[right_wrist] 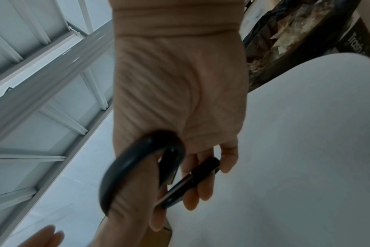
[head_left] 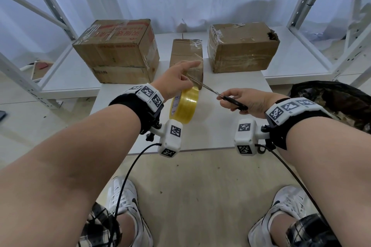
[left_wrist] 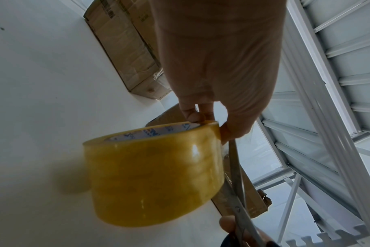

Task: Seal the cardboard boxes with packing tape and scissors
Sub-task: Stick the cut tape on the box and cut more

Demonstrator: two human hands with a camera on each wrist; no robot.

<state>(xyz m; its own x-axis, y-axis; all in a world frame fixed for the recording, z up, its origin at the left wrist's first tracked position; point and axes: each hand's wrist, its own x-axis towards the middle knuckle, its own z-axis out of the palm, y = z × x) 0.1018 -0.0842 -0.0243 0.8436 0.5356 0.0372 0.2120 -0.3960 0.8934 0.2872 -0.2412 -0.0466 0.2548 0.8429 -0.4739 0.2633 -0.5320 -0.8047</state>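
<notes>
Tape [head_left: 184, 105]: I see the yellow roll held on edge above the worktop [head_left: 220, 126], in front of the small box [head_left: 186, 54]; a clear strip runs from it up to that box.
Left hand [head_left: 176, 82]: my fingers [left_wrist: 192, 115] curl into the roll's core, thumb on its outer face, index finger stretched toward the box.
Scissors [head_left: 218, 94]: blades slightly parted across the strip, beside the roll, tips toward the left hand.
Right hand [head_left: 245, 102]: I grip the black handles, thumb through one loop, fingers [right_wrist: 203, 192] wrapped on the other.
Big box [head_left: 118, 50]: back left on the worktop.
Torn box [head_left: 241, 46]: back right, one corner ripped.
Bin [head_left: 331, 98]: black-lined, right of the worktop.
</notes>
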